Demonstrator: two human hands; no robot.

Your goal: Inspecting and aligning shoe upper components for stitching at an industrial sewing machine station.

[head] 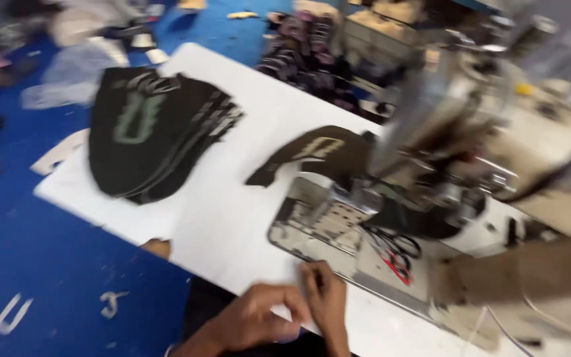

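Observation:
The picture is blurred by motion. My left hand point(252, 318) and my right hand point(327, 299) meet at the near edge of the white table point(219, 218), fingertips touching. Something small and pale may sit between them; the blur hides what it is. Just beyond my fingers lies the metal plate point(312, 225) of a beige sewing machine point(484, 139). A black cut fabric piece with a pale emblem point(318, 151) lies at the machine's needle area. Farther left is a stack of similar black pieces point(150, 129).
Small scissors with red and black handles point(396, 254) lie on the machine bed, right of my hands. The floor point(47, 264) is blue, with scraps and pale cut-outs scattered on it. More fabric piles point(305, 46) sit behind the table.

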